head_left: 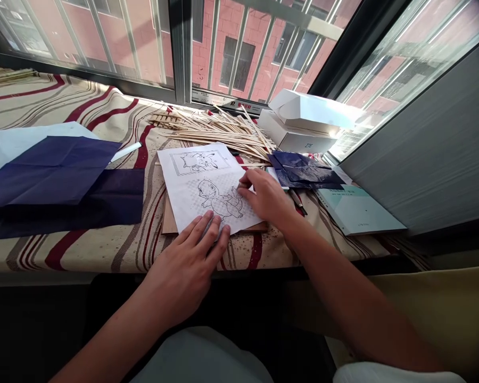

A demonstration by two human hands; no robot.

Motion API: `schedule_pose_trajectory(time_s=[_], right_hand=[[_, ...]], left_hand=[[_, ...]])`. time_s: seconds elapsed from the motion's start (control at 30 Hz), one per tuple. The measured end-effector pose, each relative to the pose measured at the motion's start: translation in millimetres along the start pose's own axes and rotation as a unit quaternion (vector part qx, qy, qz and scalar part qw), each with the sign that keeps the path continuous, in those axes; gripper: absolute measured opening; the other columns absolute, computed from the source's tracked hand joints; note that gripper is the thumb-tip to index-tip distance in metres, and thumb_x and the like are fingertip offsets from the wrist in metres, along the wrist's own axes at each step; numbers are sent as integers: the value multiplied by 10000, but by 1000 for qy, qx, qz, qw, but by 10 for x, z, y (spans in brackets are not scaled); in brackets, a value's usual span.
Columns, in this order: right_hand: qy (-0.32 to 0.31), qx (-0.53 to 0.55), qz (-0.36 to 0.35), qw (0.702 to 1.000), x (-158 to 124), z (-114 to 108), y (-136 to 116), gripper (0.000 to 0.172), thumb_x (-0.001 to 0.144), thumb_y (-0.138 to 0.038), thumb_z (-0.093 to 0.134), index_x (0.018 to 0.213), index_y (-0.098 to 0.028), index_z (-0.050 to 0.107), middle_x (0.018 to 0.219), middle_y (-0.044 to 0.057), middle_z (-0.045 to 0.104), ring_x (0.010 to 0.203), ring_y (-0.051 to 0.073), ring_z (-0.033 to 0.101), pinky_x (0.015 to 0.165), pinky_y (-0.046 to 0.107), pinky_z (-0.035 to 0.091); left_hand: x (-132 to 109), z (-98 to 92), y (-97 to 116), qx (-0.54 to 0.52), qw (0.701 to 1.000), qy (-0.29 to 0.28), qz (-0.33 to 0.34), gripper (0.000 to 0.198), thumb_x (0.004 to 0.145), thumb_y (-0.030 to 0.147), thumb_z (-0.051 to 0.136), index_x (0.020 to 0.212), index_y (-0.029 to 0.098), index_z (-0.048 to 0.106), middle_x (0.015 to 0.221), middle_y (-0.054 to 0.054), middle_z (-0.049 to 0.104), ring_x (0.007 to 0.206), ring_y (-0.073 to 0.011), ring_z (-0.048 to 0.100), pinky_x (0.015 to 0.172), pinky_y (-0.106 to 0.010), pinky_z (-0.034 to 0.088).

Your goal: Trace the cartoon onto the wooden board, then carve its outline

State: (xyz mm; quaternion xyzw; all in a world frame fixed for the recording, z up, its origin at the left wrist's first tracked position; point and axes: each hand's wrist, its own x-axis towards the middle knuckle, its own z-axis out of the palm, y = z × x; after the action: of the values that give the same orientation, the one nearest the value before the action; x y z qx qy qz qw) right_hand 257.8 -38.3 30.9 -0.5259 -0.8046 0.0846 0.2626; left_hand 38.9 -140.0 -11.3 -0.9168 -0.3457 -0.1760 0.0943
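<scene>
We observe our left hand (190, 260) palm down, fingers extended forward and slightly spread, its bare forearm (122, 327) slanting in from lower left. Our right hand (268, 199) is curled, fingertips drawn close to the thumb; its bare forearm (351, 292) enters from lower right.

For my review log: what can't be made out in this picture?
Head view: whether the right hand pinches anything; its own curl hides this.
Head view: most of the brown board, covered by the drawing sheet.
Head view: the left end of the dark blue paper, cut off by the picture's edge.
Head view: small print on the booklet, too small to read.
</scene>
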Motion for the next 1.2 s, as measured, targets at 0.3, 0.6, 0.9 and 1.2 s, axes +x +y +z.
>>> schedule_pose_trajectory(time_s=[0.3,0.6,0.9,1.2], right_hand=[[-24,6,-21,999,94,24,-27,228,932,-77,668,861,-234,518,1000,103,697,968,272,618,909,417,479],[-20,16,-51,998,65,79,-40,203,952,-107,637,867,-242,511,1001,107,696,977,281,620,910,423,478],[-23,16,-52,998,253,130,-43,194,938,-106,659,858,-235,538,997,98,705,955,262,623,902,405,475],[-37,20,-91,995,368,164,-38,169,942,-95,639,884,-229,553,1009,100,702,962,260,615,888,391,468]], left_hand=[[-16,-5,5,-19,1000,-10,-3,725,877,179,625,1576,15,528,1637,-274,555,1568,-455,481,1297,-562,424],[-36,20,7,-21,1000,-18,-7,755,907,198,607,1628,29,460,1677,-260,510,1610,-430,420,1335,-534,362],[-28,6,13,-18,999,-26,-11,755,904,203,603,1626,26,466,1668,-258,523,1606,-436,427,1324,-543,381],[-9,-7,13,-17,1000,0,-5,738,880,205,640,1579,7,514,1628,-271,565,1572,-456,473,1307,-531,398]])
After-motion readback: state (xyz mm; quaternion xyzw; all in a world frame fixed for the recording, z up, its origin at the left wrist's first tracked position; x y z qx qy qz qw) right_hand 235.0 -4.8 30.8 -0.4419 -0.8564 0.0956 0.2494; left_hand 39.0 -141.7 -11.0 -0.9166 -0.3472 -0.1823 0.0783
